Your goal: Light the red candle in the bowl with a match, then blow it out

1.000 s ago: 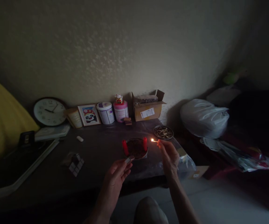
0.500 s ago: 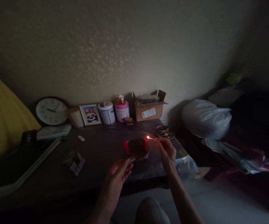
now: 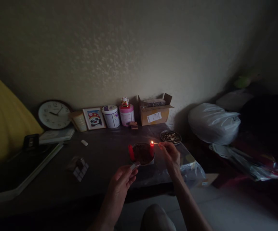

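Note:
My right hand (image 3: 171,156) pinches a burning match (image 3: 156,143), its flame at the top of the right red candle (image 3: 152,150). That candle and a left red candle (image 3: 131,153) stand upright at opposite sides of a round bowl (image 3: 142,154) filled with dark, soil-like matter. No flame shows on the left candle. Just in front of the bowl, my left hand (image 3: 123,179) is closed on a small matchbox (image 3: 135,166). Behind my right hand lies a round dish (image 3: 170,137) holding several matchsticks.
Along the wall stand a clock (image 3: 54,114), a framed panda picture (image 3: 94,118), two tubs (image 3: 111,116) and an open cardboard box (image 3: 155,115). A puzzle cube (image 3: 81,170) lies left on the dark table. Plastic bags (image 3: 214,123) sit to the right.
The burning match in my right hand has shifted slightly left and down, bringing its flame onto the right candle's top. My left hand stays in place with the matchbox.

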The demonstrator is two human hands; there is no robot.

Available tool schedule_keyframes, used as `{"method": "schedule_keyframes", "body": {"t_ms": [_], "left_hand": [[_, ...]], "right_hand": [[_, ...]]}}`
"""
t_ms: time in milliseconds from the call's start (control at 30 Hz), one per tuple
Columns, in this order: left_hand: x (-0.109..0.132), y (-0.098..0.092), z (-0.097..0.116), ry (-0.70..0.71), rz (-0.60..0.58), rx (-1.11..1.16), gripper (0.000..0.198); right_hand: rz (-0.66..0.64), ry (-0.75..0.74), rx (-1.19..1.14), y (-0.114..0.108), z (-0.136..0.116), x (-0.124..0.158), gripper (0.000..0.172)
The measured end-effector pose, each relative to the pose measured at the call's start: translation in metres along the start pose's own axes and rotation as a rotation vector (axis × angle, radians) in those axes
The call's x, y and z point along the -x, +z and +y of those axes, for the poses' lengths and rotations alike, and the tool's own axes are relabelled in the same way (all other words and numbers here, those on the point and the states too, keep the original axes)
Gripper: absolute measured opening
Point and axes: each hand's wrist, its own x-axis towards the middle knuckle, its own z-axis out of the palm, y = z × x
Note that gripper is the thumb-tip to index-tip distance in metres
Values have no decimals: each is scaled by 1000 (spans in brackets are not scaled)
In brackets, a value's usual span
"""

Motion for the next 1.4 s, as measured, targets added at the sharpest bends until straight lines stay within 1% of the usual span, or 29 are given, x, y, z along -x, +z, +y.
{"method": "schedule_keyframes", "body": {"t_ms": [233, 367, 500, 667, 800, 1033, 1133, 1233, 1400], "left_hand": [[-1, -3, -3, 13, -7, -6, 39], [-2, -3, -3, 16, -15, -6, 37], [-2, -3, -3, 19, -27, -20, 36], [-1, -3, -3, 15, -15, -9, 38], [0, -3, -3, 21, -9, -17, 39], [-2, -4, -3, 21, -15, -16, 37], [-2, -4, -4, 15, -5, -13, 37], [-1, -4, -3, 14, -6, -22, 38], [2, -2, -1, 26, -31, -38, 36]], "right_hand": [[-17, 8, -18, 2, -2, 2, 24], [3, 38, -37, 3, -4, 3, 24], [-25, 42, -65, 4, -5, 4, 25], [-38, 42, -51, 4, -3, 4, 25], [-18, 57, -42, 4, -5, 4, 26], [-3, 2, 3, 4, -6, 4, 24], [-10, 1, 20, 3, -3, 4, 24], [-11, 6, -13, 2, -3, 4, 25], [-11, 95, -63, 0, -8, 5, 27]]}}
